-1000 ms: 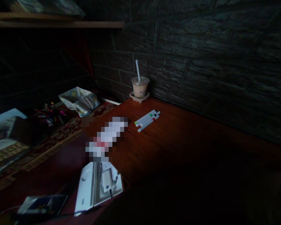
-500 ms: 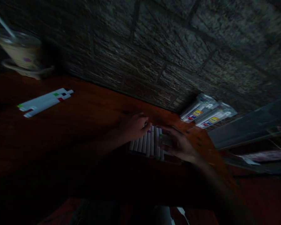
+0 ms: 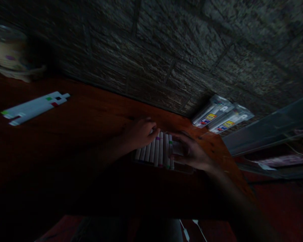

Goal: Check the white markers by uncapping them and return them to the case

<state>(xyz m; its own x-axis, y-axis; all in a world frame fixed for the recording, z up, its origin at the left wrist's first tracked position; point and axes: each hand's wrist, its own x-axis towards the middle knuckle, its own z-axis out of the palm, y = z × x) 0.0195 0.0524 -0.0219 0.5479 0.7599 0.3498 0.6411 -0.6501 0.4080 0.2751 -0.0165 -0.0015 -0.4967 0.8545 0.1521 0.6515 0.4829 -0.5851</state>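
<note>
A row of several white markers [image 3: 154,153] lies in a flat case on the reddish wooden table [image 3: 91,124]. My left hand [image 3: 138,132] rests curled on the upper left end of the row, fingertips touching the markers. My right hand [image 3: 192,153] is at the right side of the row, its fingers bent around the markers or the case edge there. The scene is dim and what each hand grips is unclear.
Three loose white markers [image 3: 34,107] lie at the left. A drink cup on a saucer [image 3: 8,57] stands blurred at the far left by the stone wall [image 3: 166,50]. Two marker packs [image 3: 222,117] lean by the wall at right. A glass shelf [image 3: 272,131] lies beyond.
The view swung right from the drink and device to the marker case. Since half a second ago, the view shifted slightly and my hands stayed on the row of markers.
</note>
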